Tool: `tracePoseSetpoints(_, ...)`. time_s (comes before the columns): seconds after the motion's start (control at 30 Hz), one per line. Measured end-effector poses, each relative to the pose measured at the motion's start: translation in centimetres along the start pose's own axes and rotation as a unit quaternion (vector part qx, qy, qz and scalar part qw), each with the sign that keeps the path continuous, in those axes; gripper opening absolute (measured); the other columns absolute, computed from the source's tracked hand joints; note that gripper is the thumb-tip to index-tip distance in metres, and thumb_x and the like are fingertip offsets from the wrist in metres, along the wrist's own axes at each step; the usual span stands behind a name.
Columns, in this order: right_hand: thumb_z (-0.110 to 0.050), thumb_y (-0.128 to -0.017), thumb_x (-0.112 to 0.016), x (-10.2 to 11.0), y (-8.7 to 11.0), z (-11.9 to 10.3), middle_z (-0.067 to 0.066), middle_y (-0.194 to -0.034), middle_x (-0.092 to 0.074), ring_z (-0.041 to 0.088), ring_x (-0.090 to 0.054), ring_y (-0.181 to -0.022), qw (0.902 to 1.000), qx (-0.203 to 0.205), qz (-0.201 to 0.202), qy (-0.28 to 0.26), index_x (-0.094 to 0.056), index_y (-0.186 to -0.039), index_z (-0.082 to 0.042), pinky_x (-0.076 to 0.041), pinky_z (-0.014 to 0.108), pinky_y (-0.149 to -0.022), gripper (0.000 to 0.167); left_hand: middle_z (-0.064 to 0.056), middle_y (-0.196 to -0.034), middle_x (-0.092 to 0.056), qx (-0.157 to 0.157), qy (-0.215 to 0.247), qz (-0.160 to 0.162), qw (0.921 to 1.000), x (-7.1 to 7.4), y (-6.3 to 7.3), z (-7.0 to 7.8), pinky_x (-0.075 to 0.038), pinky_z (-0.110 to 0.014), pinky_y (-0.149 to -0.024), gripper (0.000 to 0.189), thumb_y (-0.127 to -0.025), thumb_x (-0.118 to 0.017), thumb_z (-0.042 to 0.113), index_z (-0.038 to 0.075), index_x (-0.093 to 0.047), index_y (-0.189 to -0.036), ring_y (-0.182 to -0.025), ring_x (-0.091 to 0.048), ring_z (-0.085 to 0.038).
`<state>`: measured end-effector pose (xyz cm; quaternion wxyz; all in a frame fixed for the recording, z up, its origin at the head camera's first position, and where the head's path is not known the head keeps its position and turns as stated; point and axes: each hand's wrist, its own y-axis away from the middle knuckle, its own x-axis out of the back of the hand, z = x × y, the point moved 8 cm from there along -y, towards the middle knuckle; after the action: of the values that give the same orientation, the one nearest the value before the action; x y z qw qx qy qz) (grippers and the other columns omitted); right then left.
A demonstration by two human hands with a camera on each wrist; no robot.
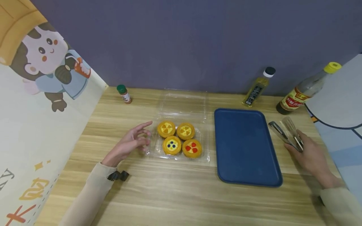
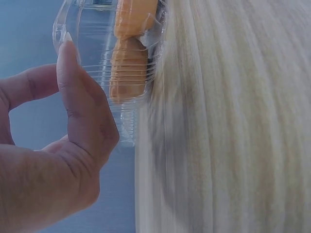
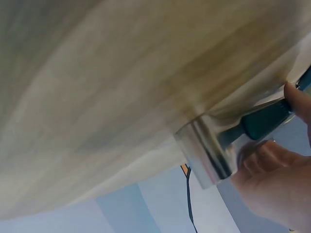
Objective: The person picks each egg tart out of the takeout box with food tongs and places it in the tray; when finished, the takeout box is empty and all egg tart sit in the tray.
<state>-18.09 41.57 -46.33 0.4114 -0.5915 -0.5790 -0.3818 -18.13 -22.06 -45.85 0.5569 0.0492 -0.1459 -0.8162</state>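
My left hand (image 1: 131,142) is at the left edge of a clear plastic container (image 1: 206,153), index finger stretched out and the other fingers loosely bent. In the left wrist view one fingertip (image 2: 68,43) overlaps the container's rim. Several egg tarts sit inside: two with yellow-orange wedges (image 1: 166,128), one with blue berries (image 1: 172,145), one with red pieces (image 1: 192,148). The container's lid (image 1: 183,105) lies folded back. My right hand (image 1: 311,153) grips metal tongs (image 1: 291,127), their two ends apart, right of a blue tray (image 1: 246,147).
A small green-capped spice jar (image 1: 124,94) stands at the back left. Near the back wall on the right are an oil bottle (image 1: 256,89) and a yellow-capped sauce bottle (image 1: 301,94). A dark blue wall (image 1: 181,44) bounds the wooden table (image 1: 169,194) behind.
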Motion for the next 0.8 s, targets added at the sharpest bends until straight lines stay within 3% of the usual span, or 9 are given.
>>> tracePoseSetpoints(0.23, -0.036, -0.103, -0.065, 0.1, -0.2, 0.0, 0.050, -0.137, -0.045, 0.070, -0.048, -0.110, 0.9999, -0.004, 0.004, 0.010, -0.027, -0.159, 0.008, -0.044, 0.077, -0.083, 0.081, -0.020, -0.133, -0.047, 0.006, 0.002, 0.000, 1.0000, 0.0, 0.0, 0.0, -0.063, -0.025, -0.066, 0.083, -0.094, -0.061, -0.004, 0.014, -0.024, -0.167, -0.080, -0.062, -0.012)
tracePoseSetpoints(0.4, -0.033, -0.104, -0.064, 0.1, -0.2, 0.0, 0.050, -0.138, -0.045, 0.070, -0.048, -0.111, 1.0000, -0.001, 0.006, 0.007, -0.029, -0.159, 0.007, -0.043, 0.077, -0.085, 0.077, -0.020, -0.132, -0.047, 0.009, 0.008, -0.002, 0.9999, 0.0, 0.0, -0.1, -0.063, -0.025, -0.067, 0.083, -0.095, -0.060, -0.005, 0.015, -0.024, -0.167, -0.080, -0.062, -0.011)
tracePoseSetpoints(0.63, -0.030, -0.104, -0.063, 0.4, 0.1, -0.6, 0.049, -0.141, -0.044, 0.070, -0.046, -0.115, 0.9996, 0.015, 0.023, -0.001, -0.032, -0.159, 0.006, -0.041, 0.079, -0.090, 0.073, -0.022, -0.135, -0.046, 0.004, 0.007, -0.005, 1.0000, -0.2, 0.1, -0.1, -0.063, -0.022, -0.066, 0.084, -0.094, -0.060, -0.004, 0.013, -0.023, -0.167, -0.078, -0.061, -0.010)
tracePoseSetpoints(0.8, -0.020, -0.101, -0.068, 1.2, 0.0, -2.1, 0.048, -0.134, -0.050, 0.067, -0.050, -0.109, 0.9970, 0.050, 0.058, -0.010, -0.036, -0.157, 0.004, -0.042, 0.076, -0.081, 0.070, -0.020, -0.133, -0.046, -0.002, 0.013, -0.008, 0.9999, -0.3, 0.1, 0.0, -0.062, -0.021, -0.065, 0.083, -0.095, -0.060, -0.004, 0.011, -0.021, -0.167, -0.076, -0.061, -0.008)
